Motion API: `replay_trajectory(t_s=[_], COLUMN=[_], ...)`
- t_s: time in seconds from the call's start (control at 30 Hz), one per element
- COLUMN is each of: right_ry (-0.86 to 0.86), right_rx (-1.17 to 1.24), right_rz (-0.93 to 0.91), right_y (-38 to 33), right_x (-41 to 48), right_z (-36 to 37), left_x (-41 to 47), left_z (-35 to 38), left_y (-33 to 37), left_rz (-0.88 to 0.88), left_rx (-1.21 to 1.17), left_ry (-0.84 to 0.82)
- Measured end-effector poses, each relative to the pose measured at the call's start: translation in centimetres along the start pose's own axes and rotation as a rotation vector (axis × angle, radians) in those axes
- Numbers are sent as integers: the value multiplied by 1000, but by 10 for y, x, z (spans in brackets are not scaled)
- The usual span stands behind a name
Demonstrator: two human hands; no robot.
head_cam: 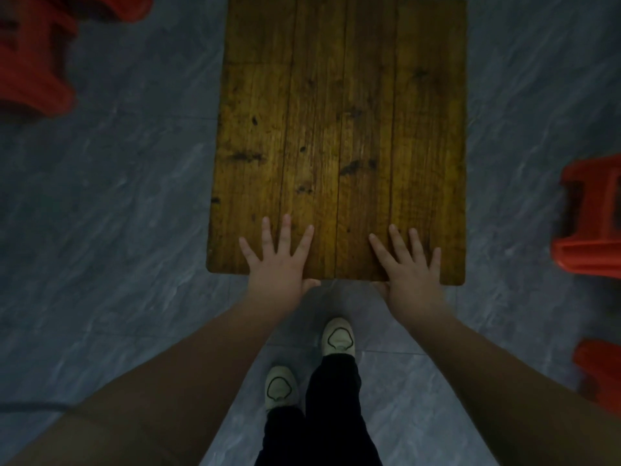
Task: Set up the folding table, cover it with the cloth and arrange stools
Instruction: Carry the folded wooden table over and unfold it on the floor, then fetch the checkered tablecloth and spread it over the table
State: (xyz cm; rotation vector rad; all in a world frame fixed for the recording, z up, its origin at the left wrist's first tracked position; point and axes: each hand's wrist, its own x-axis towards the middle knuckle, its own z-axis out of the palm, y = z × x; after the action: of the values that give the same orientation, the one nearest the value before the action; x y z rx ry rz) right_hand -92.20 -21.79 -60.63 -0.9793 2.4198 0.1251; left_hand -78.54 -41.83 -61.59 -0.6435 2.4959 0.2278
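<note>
The folding table [339, 112] shows its brown wood-plank top, seen from above, standing over the grey floor. My left hand [277, 264] lies flat on the near edge with fingers spread and the thumb hooked at the rim. My right hand [411, 267] rests the same way a little to the right, thumb tucked under the edge. Red plastic stools stand around: one at the upper left [37, 52], one at the right [591, 216], another at the lower right [601, 371]. No cloth is in view.
Grey marbled floor tiles [117, 213] surround the table. My two feet in pale shoes [337, 338] stand just behind the near edge. A dark cable [30, 405] runs along the floor at the lower left.
</note>
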Motion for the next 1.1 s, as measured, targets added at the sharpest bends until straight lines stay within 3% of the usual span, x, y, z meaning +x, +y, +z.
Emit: replay_trajectory(t_s=[0.27, 0.53, 0.73, 0.93, 1.1], right_ry=[-164, 1, 190, 268, 236], right_rx=[67, 166, 190, 170, 124], right_rz=[66, 37, -71, -240, -324], right_y=[-21, -64, -87, -110, -147], right_x=[-24, -124, -199, -246, -247], right_z=[-51, -168, -273, -342, -368], left_x=[-19, -140, -244, -310, -343], left_z=[-48, -162, -248, -306, -318], left_y=[-8, -33, -33, -32, -56], left_rz=[-41, -114, -124, -204, -339], left_rx=[-267, -411, -300, -247, -286], left_ry=[-135, 49, 189, 333, 343])
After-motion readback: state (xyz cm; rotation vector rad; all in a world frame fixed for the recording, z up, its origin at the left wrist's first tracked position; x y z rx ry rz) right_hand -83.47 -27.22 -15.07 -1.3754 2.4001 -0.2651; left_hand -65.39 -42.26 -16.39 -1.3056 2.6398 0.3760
